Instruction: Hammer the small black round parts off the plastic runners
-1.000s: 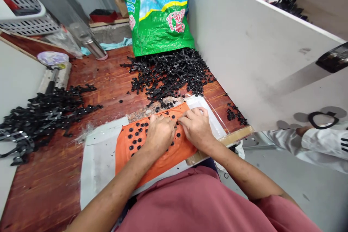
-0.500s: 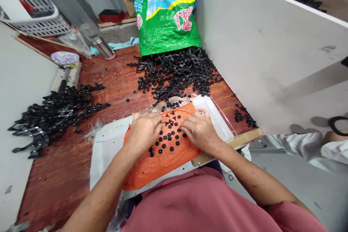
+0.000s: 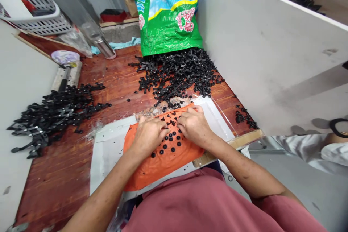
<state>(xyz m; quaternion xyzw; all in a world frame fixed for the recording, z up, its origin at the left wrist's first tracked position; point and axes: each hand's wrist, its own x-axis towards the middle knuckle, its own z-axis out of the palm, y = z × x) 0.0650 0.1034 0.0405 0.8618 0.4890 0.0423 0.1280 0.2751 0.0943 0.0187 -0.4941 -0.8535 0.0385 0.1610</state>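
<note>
An orange cloth (image 3: 163,161) lies on a white sheet (image 3: 107,152) at the table's near edge. Several small black round parts (image 3: 170,141) are scattered on the cloth. My left hand (image 3: 148,136) rests palm down on the cloth, its fingers curled among the parts. My right hand (image 3: 194,127) sits close beside it, fingertips pinched together at the cloth's far edge. What either hand grips is hidden under the fingers. The two hands nearly touch.
A big pile of black plastic strips (image 3: 176,74) lies behind the cloth, below a green sack (image 3: 168,11). Another black pile (image 3: 54,112) sits at the left. A white partition (image 3: 272,50) walls the right side. A steel bottle (image 3: 100,43) and a basket (image 3: 32,14) stand at the back left.
Both hands first spread apart over the cloth, uncovering the black parts, then came together again toward its far edge. The view shifted slightly.
</note>
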